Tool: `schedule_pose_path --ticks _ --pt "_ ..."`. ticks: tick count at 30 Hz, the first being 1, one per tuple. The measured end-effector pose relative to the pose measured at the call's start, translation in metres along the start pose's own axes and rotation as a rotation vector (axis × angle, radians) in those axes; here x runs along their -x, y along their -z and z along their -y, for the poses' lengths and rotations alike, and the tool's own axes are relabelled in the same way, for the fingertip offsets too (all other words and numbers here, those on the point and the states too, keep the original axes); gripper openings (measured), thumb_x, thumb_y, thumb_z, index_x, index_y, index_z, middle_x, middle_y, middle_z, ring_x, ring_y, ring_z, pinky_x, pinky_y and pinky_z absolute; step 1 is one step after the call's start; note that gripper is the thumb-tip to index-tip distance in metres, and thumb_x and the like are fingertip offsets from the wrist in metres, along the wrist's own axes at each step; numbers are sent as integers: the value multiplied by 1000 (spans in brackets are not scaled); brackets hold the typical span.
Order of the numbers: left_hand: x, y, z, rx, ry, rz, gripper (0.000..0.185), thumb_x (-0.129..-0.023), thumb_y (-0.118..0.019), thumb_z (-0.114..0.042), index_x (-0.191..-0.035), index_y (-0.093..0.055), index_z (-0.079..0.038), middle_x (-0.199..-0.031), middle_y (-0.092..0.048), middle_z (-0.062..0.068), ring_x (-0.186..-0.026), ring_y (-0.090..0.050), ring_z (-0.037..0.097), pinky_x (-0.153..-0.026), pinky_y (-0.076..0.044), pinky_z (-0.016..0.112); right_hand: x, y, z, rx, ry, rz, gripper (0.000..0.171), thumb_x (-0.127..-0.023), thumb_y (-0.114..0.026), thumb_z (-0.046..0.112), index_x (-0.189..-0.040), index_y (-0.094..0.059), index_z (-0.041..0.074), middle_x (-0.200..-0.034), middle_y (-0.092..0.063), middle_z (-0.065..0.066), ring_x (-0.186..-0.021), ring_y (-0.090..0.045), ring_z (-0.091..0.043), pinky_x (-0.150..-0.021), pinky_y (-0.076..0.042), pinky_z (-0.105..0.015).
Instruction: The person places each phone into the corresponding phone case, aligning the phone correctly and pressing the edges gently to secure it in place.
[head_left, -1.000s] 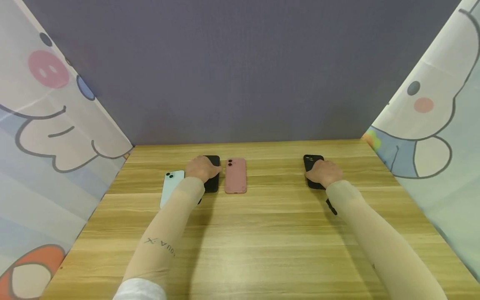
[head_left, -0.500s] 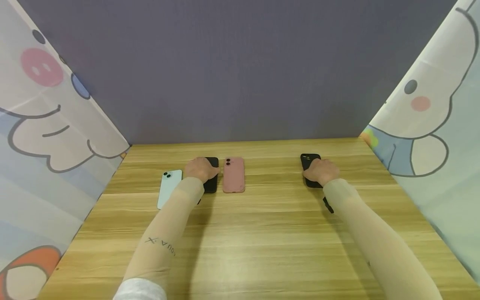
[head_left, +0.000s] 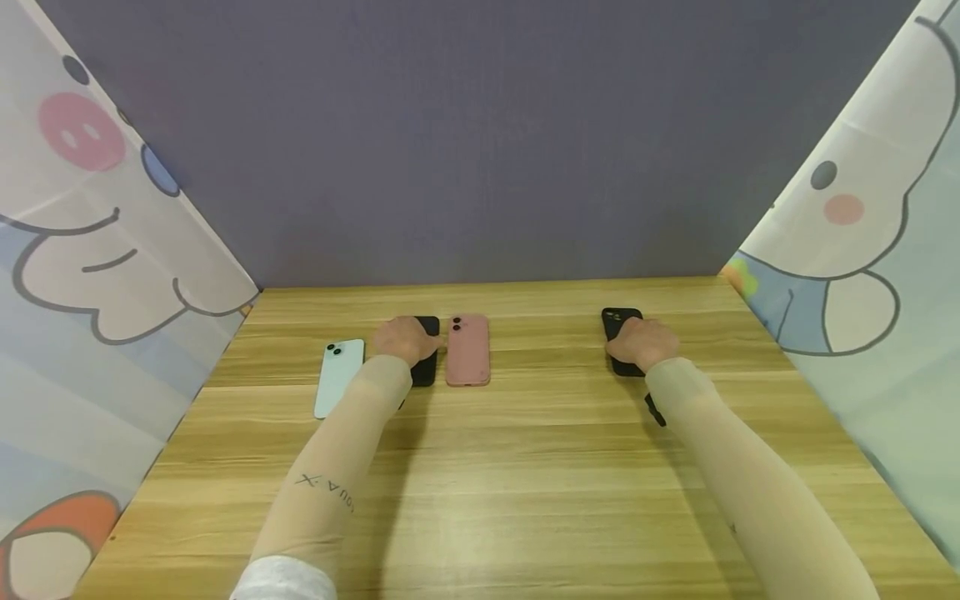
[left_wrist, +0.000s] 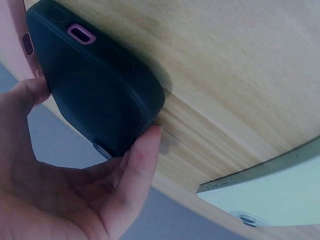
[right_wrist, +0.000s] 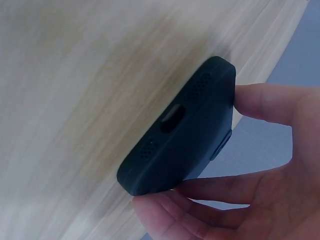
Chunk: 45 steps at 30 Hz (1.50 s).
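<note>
My left hand pinches a black-cased phone by its long sides, thumb on one edge and fingers on the other. The phone lies face down; a pink-rimmed charging port shows at its near end. Close along its right side is a pink phone, and to its left a pale mint phone, partly behind my forearm. Over at the right, my right hand grips another black-cased phone by its sides, camera side up. Its near end, with charging port and speaker holes, faces the right wrist camera.
All the phones are on a wooden table. A grey panel rises along the back edge, and cartoon-printed curtains stand at both sides. A wide stretch of table separates the pink phone from the right-hand one.
The left hand and its black phone have shifted slightly toward the pink phone, narrowing the gap. The right hand keeps its hold in the same place. The head view has moved a little.
</note>
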<state>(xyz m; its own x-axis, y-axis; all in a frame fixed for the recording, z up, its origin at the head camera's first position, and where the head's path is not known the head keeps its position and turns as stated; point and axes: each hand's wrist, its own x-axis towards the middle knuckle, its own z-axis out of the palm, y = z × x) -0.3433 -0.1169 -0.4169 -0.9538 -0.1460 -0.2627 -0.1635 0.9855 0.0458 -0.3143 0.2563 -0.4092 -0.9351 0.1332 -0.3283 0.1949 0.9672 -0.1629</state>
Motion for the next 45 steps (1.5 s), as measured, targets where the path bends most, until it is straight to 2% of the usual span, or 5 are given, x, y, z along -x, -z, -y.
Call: schedule_pose_path --ticks 9,18,27,37,45 --pt "-2 0 1 11 3 30 64 -96 -51 -68 -82 -73 -10 -51 -35 -6 -44 -25 7 -43 -26 25 -2 0 1 5 -8 15 57 -97 -52 37 -129 -59 -10 -125 -55 -37 -81 -56 -32 -59 -46 -37" --pt "-1 1 6 50 -18 77 67 -96 -50 -69 -98 -75 -7 -64 -55 1 -52 -43 12 -47 -38 28 -2 0 0 0 -11 6 50 -96 -53 36 -118 -65 -7 -106 -62 -27 -74 -55 -29 -57 -44 -35" --pt "-3 10 21 127 -70 38 56 -104 -49 -47 -130 -65 0 -78 -66 10 -60 -58 19 -53 -47 34 -2 1 -3 -1 22 2 53 -96 -55 38 -121 -65 -7 -114 -62 -31 -80 -56 -31 -58 -47 -37" --pt "6 26 46 120 -90 6 34 -100 -47 -25 -70 -52 -12 -55 -39 -1 -47 -34 12 -46 -33 28 -2 3 -6 -4 18 5 60 -94 -58 43 -125 -64 -8 -118 -61 -32 -83 -59 -32 -62 -50 -40" --pt "15 36 82 83 -81 6 32 -93 -52 -21 -62 -44 -16 -57 -37 -2 -50 -30 12 -46 -31 27 -2 5 -6 -21 9 17 63 -91 -60 45 -123 -65 -8 -118 -62 -32 -81 -57 -32 -61 -49 -39"
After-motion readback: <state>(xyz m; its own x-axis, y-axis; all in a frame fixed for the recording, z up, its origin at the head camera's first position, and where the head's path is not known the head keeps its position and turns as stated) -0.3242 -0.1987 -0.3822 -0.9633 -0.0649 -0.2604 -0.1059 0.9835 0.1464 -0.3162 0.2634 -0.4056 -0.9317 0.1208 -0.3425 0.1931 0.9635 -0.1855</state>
